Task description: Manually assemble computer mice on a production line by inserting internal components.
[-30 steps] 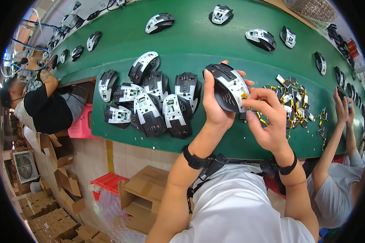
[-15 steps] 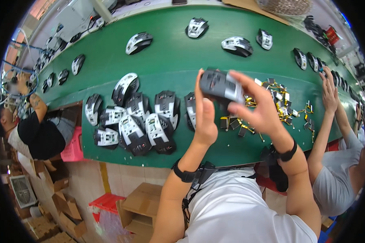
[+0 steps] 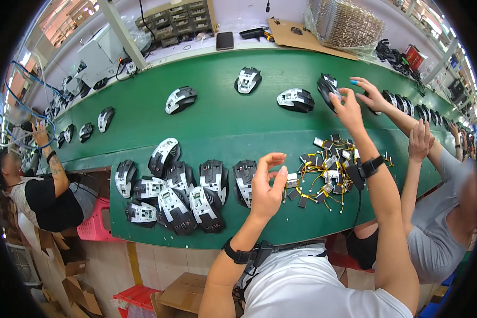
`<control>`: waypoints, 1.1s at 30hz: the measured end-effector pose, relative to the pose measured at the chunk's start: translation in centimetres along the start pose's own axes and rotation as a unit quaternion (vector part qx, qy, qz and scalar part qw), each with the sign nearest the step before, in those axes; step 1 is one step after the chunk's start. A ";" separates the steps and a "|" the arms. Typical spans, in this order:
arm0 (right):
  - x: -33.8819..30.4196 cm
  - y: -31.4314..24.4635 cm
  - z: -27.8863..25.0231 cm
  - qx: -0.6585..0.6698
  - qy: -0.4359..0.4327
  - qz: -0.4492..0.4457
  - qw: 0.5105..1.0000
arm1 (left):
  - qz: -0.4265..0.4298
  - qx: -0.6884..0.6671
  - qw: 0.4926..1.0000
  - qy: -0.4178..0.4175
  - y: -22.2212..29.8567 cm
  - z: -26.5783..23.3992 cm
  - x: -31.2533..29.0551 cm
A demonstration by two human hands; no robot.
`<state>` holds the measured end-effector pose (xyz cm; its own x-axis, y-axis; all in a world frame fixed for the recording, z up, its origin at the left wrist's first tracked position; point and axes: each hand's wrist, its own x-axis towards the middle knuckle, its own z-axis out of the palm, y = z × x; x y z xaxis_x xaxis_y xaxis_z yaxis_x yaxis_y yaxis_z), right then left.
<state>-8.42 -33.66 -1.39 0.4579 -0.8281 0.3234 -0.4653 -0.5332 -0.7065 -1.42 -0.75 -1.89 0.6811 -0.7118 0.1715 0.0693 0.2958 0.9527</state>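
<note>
My right hand reaches far across the green bench, with thumb and fingers closed about the near end of a dark computer mouse. Nearer to me, my left hand hovers with curled fingers apart and nothing between them. Just left of it lies a black-and-white mouse with an open top, and beyond that a cluster of similar open mice, some leaning on each other. To the right of my left hand is a heap of small silver-and-black battery packs with yellow wires.
Spaced-out mice stand along the far strip, one near my right arm. A co-worker's hand reaches in close to my right hand; the other hand is raised nearby. A phone and cardboard lie beyond the bench.
The mouse held between my hands has left that place. My right hand has moved far forward to a mouse; my left hand stays near the batteries, now empty. The co-worker's hand has reached in.
</note>
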 end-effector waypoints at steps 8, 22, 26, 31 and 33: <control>5.5 1.4 6.9 0.077 -0.063 0.105 0.989 | -0.007 -0.009 1.000 -0.017 -0.5 0.1 0.5; 3.0 -4.3 7.5 -0.347 0.008 -0.094 0.933 | -0.025 -0.002 0.999 -0.023 0.0 -0.4 0.2; 1.7 -7.6 10.1 -0.156 -0.110 -0.260 0.947 | -0.031 -0.006 0.999 -0.033 -0.4 -0.5 0.0; 1.2 -10.4 10.6 -0.179 -0.283 -0.204 0.920 | -0.021 0.002 0.999 -0.032 -0.1 -0.3 0.3; 1.2 -10.9 8.4 -0.124 -0.298 -0.240 0.916 | -0.024 -0.111 0.994 0.002 0.8 -0.8 0.7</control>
<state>3.57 -27.34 1.41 0.9522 -0.2863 0.1063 -0.2261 -0.8948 -0.3851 -0.34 -0.50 -1.19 0.6762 -0.7260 0.1252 0.2602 0.3943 0.8814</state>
